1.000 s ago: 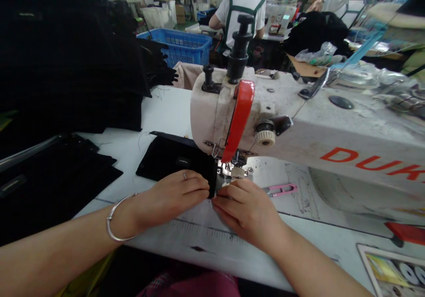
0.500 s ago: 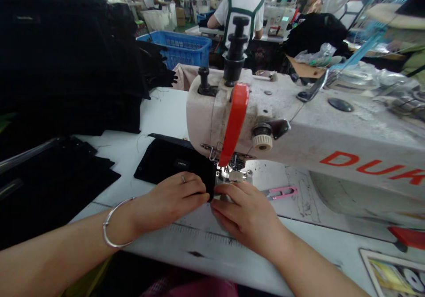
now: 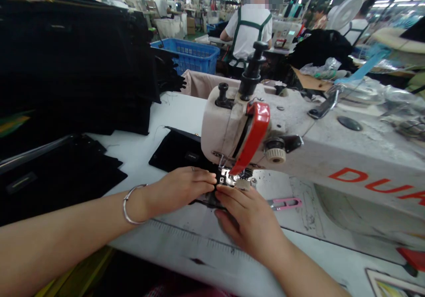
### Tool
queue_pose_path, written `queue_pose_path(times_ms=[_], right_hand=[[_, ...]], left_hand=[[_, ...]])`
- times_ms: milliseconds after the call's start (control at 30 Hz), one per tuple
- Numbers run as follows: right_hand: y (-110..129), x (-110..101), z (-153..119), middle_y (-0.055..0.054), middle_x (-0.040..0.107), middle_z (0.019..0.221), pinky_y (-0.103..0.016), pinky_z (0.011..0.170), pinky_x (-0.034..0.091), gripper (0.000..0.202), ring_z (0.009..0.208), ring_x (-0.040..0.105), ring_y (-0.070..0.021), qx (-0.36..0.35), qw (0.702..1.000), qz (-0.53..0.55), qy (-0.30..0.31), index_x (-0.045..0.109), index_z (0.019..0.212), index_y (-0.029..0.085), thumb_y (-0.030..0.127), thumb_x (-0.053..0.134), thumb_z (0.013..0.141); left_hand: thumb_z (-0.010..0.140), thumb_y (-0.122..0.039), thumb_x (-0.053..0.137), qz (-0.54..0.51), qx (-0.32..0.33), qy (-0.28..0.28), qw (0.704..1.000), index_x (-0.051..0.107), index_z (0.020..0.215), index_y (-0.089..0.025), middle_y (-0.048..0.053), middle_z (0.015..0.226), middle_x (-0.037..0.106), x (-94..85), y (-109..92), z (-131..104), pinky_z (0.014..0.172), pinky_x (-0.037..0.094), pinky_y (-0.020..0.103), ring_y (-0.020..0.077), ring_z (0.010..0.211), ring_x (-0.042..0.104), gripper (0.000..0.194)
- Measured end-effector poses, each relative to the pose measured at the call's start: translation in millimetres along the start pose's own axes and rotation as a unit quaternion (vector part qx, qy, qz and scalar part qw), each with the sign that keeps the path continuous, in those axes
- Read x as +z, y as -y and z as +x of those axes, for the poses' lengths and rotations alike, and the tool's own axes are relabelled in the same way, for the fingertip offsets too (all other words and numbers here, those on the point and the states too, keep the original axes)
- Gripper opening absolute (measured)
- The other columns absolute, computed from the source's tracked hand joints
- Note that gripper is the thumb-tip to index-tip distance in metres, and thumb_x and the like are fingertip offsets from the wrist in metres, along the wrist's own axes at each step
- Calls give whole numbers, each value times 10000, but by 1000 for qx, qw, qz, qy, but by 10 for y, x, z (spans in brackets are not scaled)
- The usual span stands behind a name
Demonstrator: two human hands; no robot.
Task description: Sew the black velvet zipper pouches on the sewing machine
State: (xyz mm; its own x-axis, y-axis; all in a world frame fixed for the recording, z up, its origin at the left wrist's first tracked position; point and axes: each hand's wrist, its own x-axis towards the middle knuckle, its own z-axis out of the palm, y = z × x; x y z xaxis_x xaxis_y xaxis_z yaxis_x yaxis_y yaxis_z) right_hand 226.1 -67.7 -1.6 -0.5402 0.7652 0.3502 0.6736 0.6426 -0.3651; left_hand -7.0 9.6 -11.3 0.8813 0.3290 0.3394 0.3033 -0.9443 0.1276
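Observation:
A flat black fabric piece (image 3: 175, 151) with a small label lies under the head of a white sewing machine (image 3: 219, 129). My left hand (image 3: 186, 184), a bracelet on its wrist, rests on the fabric with its fingers stretched out flat. Close by, my right hand (image 3: 247, 208) has its fingers extended over the fabric's near edge and its thumb spread below them. Both sets of fingertips almost meet just in front of the metal presser foot (image 3: 230, 178). The fabric beneath the fingers is partly hidden. A red lever-shaped guard (image 3: 254, 135) hangs in front of the needle area.
Pink-handled thread snips (image 3: 285, 203) lie right of my right hand. A tall stack of black fabric (image 3: 76, 67) and more black pieces (image 3: 66, 173) fill the left. Behind the machine are a blue basket (image 3: 195, 58) and a person in a white shirt (image 3: 250, 27).
My left hand's fingers have straightened and flattened on the fabric. My right fingers have stretched forward, with the thumb now apart. The fabric's near edge has turned. The whole view has shifted slightly.

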Motion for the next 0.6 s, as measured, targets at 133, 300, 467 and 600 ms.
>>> queue_pose_path(times_ms=[133,300,467,600], right_hand=[[-16,8,19,-113,660,1229,-491,923,490,288,1094,591,-302,26,1000,-8,15,626,1184,138,230,578,915],[-10,22,16,-112,626,1291,-505,944,479,370,1134,568,-311,47,998,-18,34,595,1262,137,235,574,906],[-1,23,24,-95,614,1317,-504,964,468,386,1155,550,-307,42,998,-21,40,582,1292,143,239,548,919],[-5,17,38,-90,613,1319,-497,959,471,370,1139,557,-302,47,998,-18,41,592,1277,149,244,549,921]], left_hand=[[981,-111,496,-29,-16,13,999,630,1153,-134,76,1220,679,-23,89,125,1031,509,357,201,1161,627,220],[1004,-162,486,-73,-59,5,996,677,1082,-184,38,1124,718,-43,177,270,976,522,285,159,1062,674,208],[997,-206,507,-47,-99,-11,994,712,1042,-203,42,1102,722,12,277,322,910,536,297,190,1024,684,210],[1002,-226,492,-48,-96,-18,994,705,1083,-233,29,1121,718,62,339,325,917,531,329,202,1041,667,228]])
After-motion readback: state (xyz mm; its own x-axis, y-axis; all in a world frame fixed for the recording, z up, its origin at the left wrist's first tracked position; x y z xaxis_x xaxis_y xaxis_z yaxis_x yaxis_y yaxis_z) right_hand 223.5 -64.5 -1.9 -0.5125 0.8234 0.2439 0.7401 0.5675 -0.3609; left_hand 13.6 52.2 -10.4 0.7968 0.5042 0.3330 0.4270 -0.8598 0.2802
